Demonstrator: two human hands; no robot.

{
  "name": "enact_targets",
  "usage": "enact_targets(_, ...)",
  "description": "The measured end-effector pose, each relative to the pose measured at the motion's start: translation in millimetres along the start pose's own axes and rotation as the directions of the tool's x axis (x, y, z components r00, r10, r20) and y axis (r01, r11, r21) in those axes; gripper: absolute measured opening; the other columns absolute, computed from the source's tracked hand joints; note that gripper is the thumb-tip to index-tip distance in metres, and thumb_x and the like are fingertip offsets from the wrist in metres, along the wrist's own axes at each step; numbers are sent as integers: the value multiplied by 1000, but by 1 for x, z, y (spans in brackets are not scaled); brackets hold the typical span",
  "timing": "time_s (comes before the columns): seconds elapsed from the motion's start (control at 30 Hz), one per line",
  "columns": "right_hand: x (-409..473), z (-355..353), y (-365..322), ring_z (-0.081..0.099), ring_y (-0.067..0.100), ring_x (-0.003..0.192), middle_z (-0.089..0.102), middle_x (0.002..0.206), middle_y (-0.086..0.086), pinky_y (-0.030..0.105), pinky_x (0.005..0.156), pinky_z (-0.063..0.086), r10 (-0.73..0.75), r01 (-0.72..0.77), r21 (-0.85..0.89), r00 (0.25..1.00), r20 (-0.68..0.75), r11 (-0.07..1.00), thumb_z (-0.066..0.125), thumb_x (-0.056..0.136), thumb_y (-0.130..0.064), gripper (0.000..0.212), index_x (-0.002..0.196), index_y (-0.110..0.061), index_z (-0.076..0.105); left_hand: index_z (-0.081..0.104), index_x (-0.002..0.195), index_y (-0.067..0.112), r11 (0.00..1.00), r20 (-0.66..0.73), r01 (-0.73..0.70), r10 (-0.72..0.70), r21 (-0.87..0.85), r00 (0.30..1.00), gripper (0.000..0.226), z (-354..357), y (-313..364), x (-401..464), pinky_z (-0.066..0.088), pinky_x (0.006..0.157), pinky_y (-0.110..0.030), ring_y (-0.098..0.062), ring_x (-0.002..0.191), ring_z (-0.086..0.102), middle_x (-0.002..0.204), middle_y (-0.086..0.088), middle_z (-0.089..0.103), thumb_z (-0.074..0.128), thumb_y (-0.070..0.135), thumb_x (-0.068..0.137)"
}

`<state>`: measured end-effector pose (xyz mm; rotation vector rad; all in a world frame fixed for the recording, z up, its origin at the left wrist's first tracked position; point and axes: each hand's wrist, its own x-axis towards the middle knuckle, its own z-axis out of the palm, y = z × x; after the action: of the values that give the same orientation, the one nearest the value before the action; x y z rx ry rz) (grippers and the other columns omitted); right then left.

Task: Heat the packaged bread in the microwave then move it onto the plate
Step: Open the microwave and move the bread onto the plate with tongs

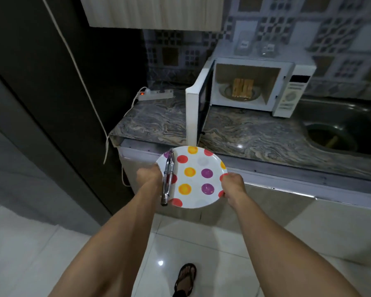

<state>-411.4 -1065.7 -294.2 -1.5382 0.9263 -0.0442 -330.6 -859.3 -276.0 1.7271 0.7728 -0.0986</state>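
Both arms are stretched forward and slightly inward at about waist height, forearms bare. The left hand (149, 175) has its fingers curled round the left rim of the plate (198, 185), back of the hand turned up; the right hand (232, 185) grips the right rim in like fashion, knuckles uppermost. One foot (185, 279) in an open sandal stands below, between the two forearms
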Motion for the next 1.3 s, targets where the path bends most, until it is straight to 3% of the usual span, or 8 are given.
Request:
enact_targets(0.13, -2, -62, 9, 57, 27, 63, 63, 78, 10, 29, 51, 46, 30, -22, 69, 992, -126, 997, 40, 87, -3, 25, 86, -9, 65, 60, 125, 3, 996, 217, -77, 68, 35, 974, 42, 46, -6, -38, 56, 86, -37, -34, 111, 64, 125, -17, 64, 52, 32, 97)
enact_targets(0.37, 16, -143, 9, 57, 29, 63, 63, 77, 12, 30, 50, 44, 45, -18, 97, 960, -278, 995, 42, 86, -1, 23, 77, -8, 62, 63, 121, 1, 984, 392, -139, 84, 113, 916, 39, 124, 1, -77, 58, 87, -38, -34, 107, 67, 120, -16, 67, 57, 27, 92)
enact_targets(0.53, 44, -170, 1, 58, 29, 64, 64, 80, 12, 31, 53, 48, 57, -25, 101, 939, -338, 995, 43, 89, -3, 21, 81, -7, 61, 63, 114, -7, 974, 351, -158, 93, 162, 932, 36, 178, 19, -79, 52, 82, -35, -38, 102, 65, 113, -20, 67, 67, 14, 85)
enact_targets(0.7, 105, -173, -11, 66, 32, 74, 69, 89, 15, 30, 51, 50, 90, -49, 123, 932, -351, 991, 43, 88, -5, 23, 88, -7, 66, 62, 115, -9, 945, 390, -231, 127, 232, 912, 40, 236, 40, -44, 52, 91, -39, -39, 107, 62, 118, -23, 63, 70, 15, 84)
enact_targets(0.8, 145, -170, -30, 65, 32, 71, 68, 84, 14, 36, 56, 55, 96, -60, 113, 934, -343, 992, 42, 90, -3, 26, 83, -7, 66, 65, 110, -9, 926, 434, -280, 151, 253, 888, 36, 275, 60, -12, 55, 86, -38, -38, 103, 65, 114, -24, 66, 70, 14, 84)
enact_targets(0.93, 199, -167, -59, 65, 31, 72, 69, 86, 15, 38, 60, 58, 100, -80, 69, 927, -360, 994, 43, 92, -5, 25, 82, -9, 66, 57, 128, -3, 912, 557, -279, 69, 302, 828, 39, 326, 86, 22, 48, 83, -30, -32, 113, 58, 122, -19, 58, 58, 19, 96)
enact_targets(1.07, 250, -160, -85, 69, 33, 75, 71, 87, 17, 46, 64, 62, 100, -86, 52, 917, -386, 995, 47, 89, -9, 22, 82, -11, 67, 61, 117, -2, 897, 544, -327, 122, 297, 830, 28, 366, 117, 52, 48, 88, -34, -33, 108, 59, 118, -18, 61, 62, 13, 94)
enact_targets(1.3, 310, -150, -111, 69, 37, 81, 71, 101, 20, 49, 66, 62, 56, -125, -108, 867, -496, 986, 53, 94, -16, 21, 99, -10, 73, 53, 134, 2, 709, 542, -470, 147, 525, 827, 54, 419, 131, 104, 44, 104, -34, -35, 124, 51, 140, -19, 50, 66, 31, 90)
